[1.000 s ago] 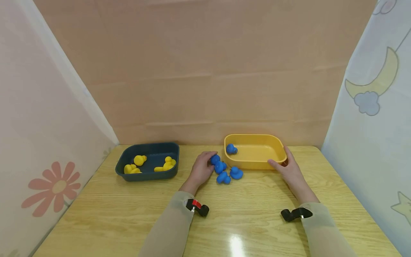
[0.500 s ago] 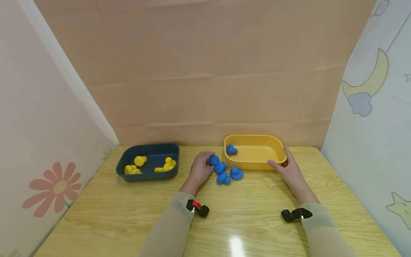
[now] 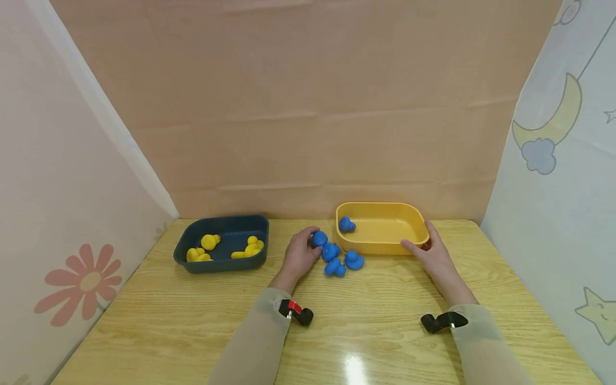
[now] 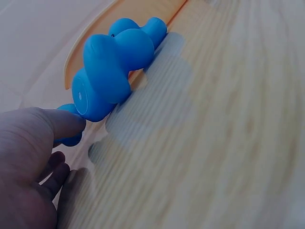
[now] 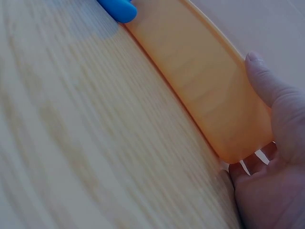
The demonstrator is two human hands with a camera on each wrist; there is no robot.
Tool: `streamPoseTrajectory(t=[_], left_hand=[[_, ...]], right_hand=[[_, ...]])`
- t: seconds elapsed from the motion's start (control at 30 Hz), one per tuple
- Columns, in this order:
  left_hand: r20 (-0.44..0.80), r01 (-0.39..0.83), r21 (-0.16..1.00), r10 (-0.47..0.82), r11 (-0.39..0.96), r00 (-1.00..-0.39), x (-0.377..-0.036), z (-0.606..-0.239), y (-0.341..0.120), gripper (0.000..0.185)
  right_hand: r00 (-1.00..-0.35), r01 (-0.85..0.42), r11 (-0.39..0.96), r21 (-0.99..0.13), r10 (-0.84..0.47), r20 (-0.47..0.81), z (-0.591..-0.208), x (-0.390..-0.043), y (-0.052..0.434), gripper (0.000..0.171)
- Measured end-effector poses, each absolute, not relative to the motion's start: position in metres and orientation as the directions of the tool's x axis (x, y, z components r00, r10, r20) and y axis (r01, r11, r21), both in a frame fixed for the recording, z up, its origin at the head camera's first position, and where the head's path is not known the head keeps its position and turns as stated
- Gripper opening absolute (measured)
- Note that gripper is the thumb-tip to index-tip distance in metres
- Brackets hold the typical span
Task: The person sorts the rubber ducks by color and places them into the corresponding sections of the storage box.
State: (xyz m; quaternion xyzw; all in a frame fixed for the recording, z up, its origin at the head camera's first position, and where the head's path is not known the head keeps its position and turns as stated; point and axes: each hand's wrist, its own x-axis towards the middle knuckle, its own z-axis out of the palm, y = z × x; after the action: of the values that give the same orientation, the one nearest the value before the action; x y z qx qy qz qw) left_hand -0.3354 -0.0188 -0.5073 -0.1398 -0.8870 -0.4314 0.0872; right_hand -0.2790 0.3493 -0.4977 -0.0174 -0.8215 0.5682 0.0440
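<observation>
- Head view: a wooden table (image 3: 192, 326) fills the lower half of the frame, with cloth screens behind and at both sides.
- Just below centre, the left hand (image 3: 299, 255) has its fingers curled round a blue toy duck (image 3: 318, 239), pinching it between thumb and fingertips.
- Three more blue ducks (image 3: 343, 260) lie in a cluster on the table just right of that hand, close against the near wall of the yellow tray.
- The yellow tray (image 3: 385, 247) sits right of centre; one blue duck (image 3: 346, 224) lies inside at its left end.
- The right hand (image 3: 433, 255) grips the tray's right corner, thumb along the near wall and fingers wrapped round the end.
- Left of centre stands a dark blue tray (image 3: 218, 263) holding several yellow ducks (image 3: 209, 241).
- Left wrist view: a blue duck (image 4: 112, 71) lies on its side at upper left, against the tray's edge, with the thumb touching its base.
- Right wrist view: the tray's wall (image 5: 205, 95) runs diagonally, clasped at lower right.
</observation>
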Motion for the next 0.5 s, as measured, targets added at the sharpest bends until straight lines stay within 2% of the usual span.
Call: streamPoseTrajectory(t=[0.5], left_hand=[[0.402,0.356,0.757,0.039,0.548,-0.915,-0.333,-0.496,-0.014,0.053]], right_hand=[[-0.995,-0.013,0.353,-0.935,0.084,0.045,-0.501,-0.282,0.351,0.116]])
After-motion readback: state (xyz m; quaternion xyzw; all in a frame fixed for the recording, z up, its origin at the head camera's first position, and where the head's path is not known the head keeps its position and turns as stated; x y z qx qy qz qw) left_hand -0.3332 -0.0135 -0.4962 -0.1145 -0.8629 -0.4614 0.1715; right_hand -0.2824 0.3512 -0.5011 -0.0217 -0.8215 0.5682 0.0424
